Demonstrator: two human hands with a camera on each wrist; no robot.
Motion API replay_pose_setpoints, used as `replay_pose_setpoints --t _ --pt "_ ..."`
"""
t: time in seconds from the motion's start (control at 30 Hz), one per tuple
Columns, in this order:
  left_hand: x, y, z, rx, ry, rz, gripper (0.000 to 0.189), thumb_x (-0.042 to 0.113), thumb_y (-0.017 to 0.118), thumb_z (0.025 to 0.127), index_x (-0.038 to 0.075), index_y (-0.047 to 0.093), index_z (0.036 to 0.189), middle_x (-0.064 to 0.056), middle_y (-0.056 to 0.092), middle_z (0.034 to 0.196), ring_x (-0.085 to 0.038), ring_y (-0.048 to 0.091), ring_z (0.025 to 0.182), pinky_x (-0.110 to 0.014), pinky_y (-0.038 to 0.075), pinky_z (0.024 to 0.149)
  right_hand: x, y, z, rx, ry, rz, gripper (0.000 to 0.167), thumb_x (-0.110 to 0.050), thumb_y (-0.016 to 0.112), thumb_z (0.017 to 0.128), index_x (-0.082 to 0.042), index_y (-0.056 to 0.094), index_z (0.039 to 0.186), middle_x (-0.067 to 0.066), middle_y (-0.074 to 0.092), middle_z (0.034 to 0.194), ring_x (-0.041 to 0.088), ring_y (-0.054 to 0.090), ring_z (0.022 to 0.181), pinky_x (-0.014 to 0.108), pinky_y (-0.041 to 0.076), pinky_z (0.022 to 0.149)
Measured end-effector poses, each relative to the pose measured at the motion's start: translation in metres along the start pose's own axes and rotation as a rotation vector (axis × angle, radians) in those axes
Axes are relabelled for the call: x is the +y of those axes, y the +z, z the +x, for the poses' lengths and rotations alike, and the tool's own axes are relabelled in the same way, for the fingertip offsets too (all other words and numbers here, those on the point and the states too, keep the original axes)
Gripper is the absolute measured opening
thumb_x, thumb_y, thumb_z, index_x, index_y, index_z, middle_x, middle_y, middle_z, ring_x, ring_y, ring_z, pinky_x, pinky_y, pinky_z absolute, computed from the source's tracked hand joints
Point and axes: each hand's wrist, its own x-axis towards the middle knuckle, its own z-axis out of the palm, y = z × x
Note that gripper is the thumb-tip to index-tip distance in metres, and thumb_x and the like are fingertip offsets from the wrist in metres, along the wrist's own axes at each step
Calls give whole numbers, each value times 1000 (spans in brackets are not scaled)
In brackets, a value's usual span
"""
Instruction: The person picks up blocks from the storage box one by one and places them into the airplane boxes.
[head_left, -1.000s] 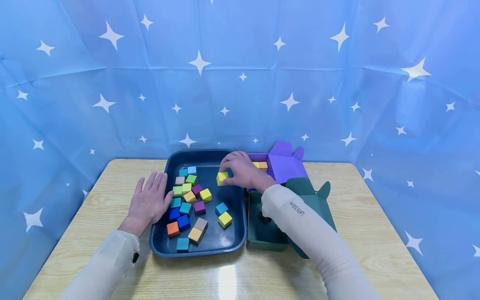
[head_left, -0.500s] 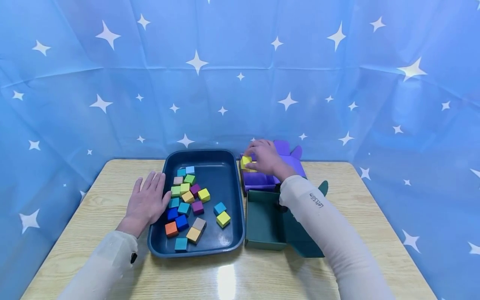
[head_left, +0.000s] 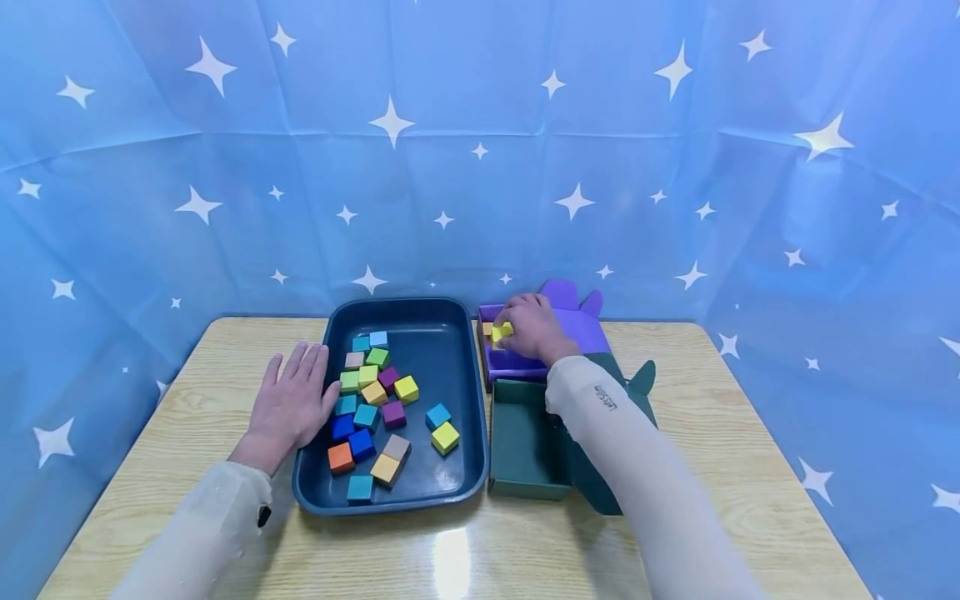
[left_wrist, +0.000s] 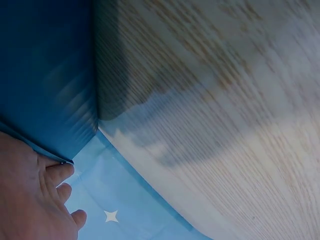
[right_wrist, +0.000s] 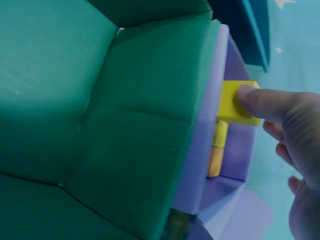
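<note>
My right hand [head_left: 532, 327] pinches a yellow cube [head_left: 501, 335] between thumb and fingers, over the purple box [head_left: 513, 365]. In the right wrist view the held yellow cube [right_wrist: 234, 105] is at the box's wall level, with another yellow cube [right_wrist: 220, 135] and an orange cube [right_wrist: 215, 162] inside the box below it. My left hand [head_left: 288, 404], fingers straight, rests against the left rim of a dark blue tray [head_left: 450, 367]. Several coloured cubes lie in that tray, among them an orange cube [head_left: 341, 457] and a yellow cube [head_left: 445, 438].
An open green box [head_left: 528, 442] stands right of the tray, in front of the purple box, its lid folded out to the right under my forearm. The wooden table [head_left: 750, 467] carries everything. A blue star-patterned curtain [head_left: 480, 192] hangs behind.
The right hand has carried the yellow cube from above the tray rightward to the purple box, then slightly lower and to the right within it. The left hand stays at the tray's rim.
</note>
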Motion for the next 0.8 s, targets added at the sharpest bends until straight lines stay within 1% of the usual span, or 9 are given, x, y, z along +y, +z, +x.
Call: replay_pose_setpoints --t 0.27,0.47,0.7,0.8 --pt "-1 1 1 7 5 10 73 44 41 101 2 17 155 -21 19 162 -42 11 150 -61 4 121 -1 15 10 -42 20 -20 36 -38 74 85 -20 72 116 3 59 132 29 39 136 50 20 120" --pt "-2 2 1 14 6 14 72 43 41 101 1 18 155 -21 20 161 -42 13 150 -61 4 121 0 24 16 -28 22 -56 36 -40 73 85 -21 72 116 2 59 131 29 40 135 49 21 119" --pt "-2 2 1 18 -1 12 72 44 41 101 2 18 155 -21 21 161 -42 14 149 -62 5 121 2 31 21 -29 10 -60 33 -38 74 85 -24 73 115 2 59 132 28 41 133 50 22 119" --pt "-2 1 1 20 2 11 72 44 41 101 2 18 155 -21 21 161 -42 15 149 -61 6 121 2 33 22 -18 0 -61 32 -37 73 86 -24 73 115 2 59 133 28 42 133 50 22 119"
